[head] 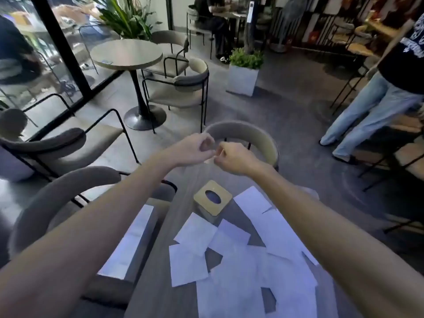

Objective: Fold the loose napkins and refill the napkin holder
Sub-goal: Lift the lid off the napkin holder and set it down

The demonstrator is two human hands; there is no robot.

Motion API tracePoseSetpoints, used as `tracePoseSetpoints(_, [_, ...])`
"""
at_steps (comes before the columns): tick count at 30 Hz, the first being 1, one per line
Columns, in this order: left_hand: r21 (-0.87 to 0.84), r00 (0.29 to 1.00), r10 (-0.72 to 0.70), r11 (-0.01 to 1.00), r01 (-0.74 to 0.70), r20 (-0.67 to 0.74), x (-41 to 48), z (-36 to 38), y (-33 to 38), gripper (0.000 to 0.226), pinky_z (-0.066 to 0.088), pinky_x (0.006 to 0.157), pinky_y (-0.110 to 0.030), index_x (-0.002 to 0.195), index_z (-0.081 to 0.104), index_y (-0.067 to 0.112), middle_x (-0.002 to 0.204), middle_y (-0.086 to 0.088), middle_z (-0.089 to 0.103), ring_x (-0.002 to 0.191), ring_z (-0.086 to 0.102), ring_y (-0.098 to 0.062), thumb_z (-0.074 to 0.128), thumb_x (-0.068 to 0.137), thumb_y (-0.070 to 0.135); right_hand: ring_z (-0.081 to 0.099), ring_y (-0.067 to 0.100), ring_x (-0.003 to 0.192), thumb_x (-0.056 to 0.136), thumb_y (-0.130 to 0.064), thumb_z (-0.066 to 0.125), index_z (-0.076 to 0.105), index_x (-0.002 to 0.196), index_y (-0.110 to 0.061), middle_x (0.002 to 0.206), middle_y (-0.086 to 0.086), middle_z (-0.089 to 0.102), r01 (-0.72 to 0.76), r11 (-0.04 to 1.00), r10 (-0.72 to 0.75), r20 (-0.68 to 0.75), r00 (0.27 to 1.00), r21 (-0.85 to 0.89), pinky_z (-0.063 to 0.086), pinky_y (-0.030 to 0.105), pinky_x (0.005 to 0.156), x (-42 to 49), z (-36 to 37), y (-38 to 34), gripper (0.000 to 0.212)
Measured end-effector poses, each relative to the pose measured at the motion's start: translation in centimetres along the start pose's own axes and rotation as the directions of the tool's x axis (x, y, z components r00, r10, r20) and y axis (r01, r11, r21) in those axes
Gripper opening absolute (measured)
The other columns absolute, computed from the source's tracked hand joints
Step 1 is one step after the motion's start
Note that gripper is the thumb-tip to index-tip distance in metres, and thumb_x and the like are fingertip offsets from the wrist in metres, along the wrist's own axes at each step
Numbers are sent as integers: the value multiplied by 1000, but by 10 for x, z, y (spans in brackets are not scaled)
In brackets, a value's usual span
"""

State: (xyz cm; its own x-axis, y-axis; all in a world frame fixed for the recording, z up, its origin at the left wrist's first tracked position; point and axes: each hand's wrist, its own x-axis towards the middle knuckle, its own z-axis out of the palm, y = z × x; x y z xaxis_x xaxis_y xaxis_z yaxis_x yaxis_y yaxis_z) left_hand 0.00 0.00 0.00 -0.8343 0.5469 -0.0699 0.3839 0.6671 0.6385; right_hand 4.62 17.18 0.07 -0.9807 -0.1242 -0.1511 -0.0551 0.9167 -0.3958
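Several loose white napkins (231,262) lie flat and overlapping on the grey table (156,285) in front of me. The napkin holder (213,199), a square box with a light wooden lid and an oval opening, stands just beyond them near the table's far end. Both my arms reach out over the table. My left hand (195,149) and my right hand (234,157) hover close together past the holder, well above the tabletop. Their fingers are curled in, and I see nothing clearly held between them.
A long white sheet (130,239) lies on the seat left of the table. A curved-back chair (247,136) stands at the far end, with more chairs (57,143) at left. A round table (127,53) and a planter (243,74) stand farther off. A person in jeans (371,106) stands at right.
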Motion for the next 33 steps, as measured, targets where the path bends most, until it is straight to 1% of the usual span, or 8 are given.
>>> tracePoseSetpoints(3, [22,986,-69,998,67,152,2,25,-10,52,42,81,-30,136,50,14,120,-6,56,100,57,-21,62,93,42,62,32,104,94,-33,54,61,114,-16,113,8,67,-33,998,36,56,998,-54,52,39,80,4,31,2,27])
tracePoseSetpoints(5, [21,971,-100,995,98,215,0,48,-17,49,44,82,-32,138,46,9,119,-12,58,93,56,-22,62,96,27,63,31,101,93,-25,58,63,117,-11,112,8,68,-59,995,68,120,990,-77,46,34,73,4,52,8,29])
tracePoseSetpoints(7, [28,964,-124,992,121,236,-4,68,-28,52,38,86,-23,144,40,9,125,-10,52,105,53,-23,60,97,19,65,30,92,87,-19,64,66,108,-6,107,8,71,-61,996,71,173,982,-65,47,31,67,6,70,18,25])
tracePoseSetpoints(11, [106,907,-285,958,265,309,-14,108,-55,92,37,110,-39,154,27,20,147,-13,37,136,40,-34,62,74,50,62,32,92,91,-24,63,63,107,-6,103,11,67,-64,994,84,243,966,-89,42,31,67,1,101,30,24])
tracePoseSetpoints(14, [201,869,-377,924,326,322,-17,133,-66,116,36,111,-48,158,11,27,153,-9,31,141,34,-35,63,61,63,58,31,87,86,-17,65,56,112,-10,100,8,60,-57,996,72,280,957,-62,42,33,66,-3,121,39,28])
tracePoseSetpoints(20, [326,910,-378,893,310,172,-9,174,-74,129,36,106,-51,157,7,22,146,-11,37,137,36,-37,77,60,70,58,24,87,84,-7,63,60,103,-9,98,3,60,-60,998,53,284,957,17,46,34,67,4,148,53,19])
tracePoseSetpoints(25, [386,939,-344,867,315,8,-13,196,-79,131,41,95,-44,157,12,15,135,-8,43,120,50,-31,74,58,75,62,25,98,91,-7,57,63,116,-11,106,7,68,-112,993,96,372,923,22,55,42,89,17,167,60,26])
tracePoseSetpoints(33, [347,940,-319,873,342,-124,-12,200,-91,129,42,91,-40,156,15,15,130,-8,47,114,52,-29,76,57,71,62,25,96,91,-19,58,60,121,-13,108,6,68,-49,999,53,371,927,-20,56,42,86,33,170,59,31])
